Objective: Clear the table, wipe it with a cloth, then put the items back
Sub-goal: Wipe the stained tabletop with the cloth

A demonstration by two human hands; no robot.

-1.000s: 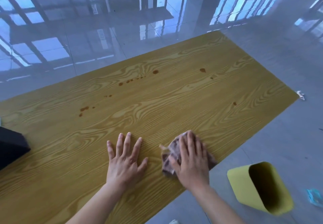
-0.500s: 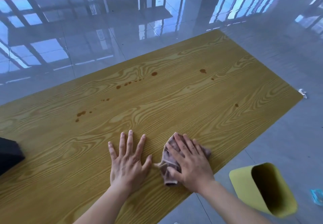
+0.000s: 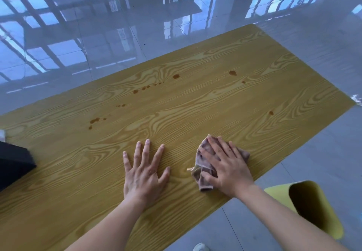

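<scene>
Near the table [image 3: 195, 102] front edge, right hand [image 3: 225, 164] flat-fingered presses cloth [image 3: 203, 180], left hand [image 3: 145, 172] splayed bracing; sweep firmly toward brown spots [image 3: 176, 76].

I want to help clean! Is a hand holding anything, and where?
Nothing is gripped. The right hand presses flat on top of the cloth; the left hand rests on the table.

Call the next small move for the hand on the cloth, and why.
Probably slide the right hand, which presses the pink cloth flat, forward and to the right onto the nearest brown spot. The cloth sits by the near edge of the wooden table, the other brown spots lie farther out and look unwiped, and the left hand lies flat on the wood, apparently bracing.
</scene>
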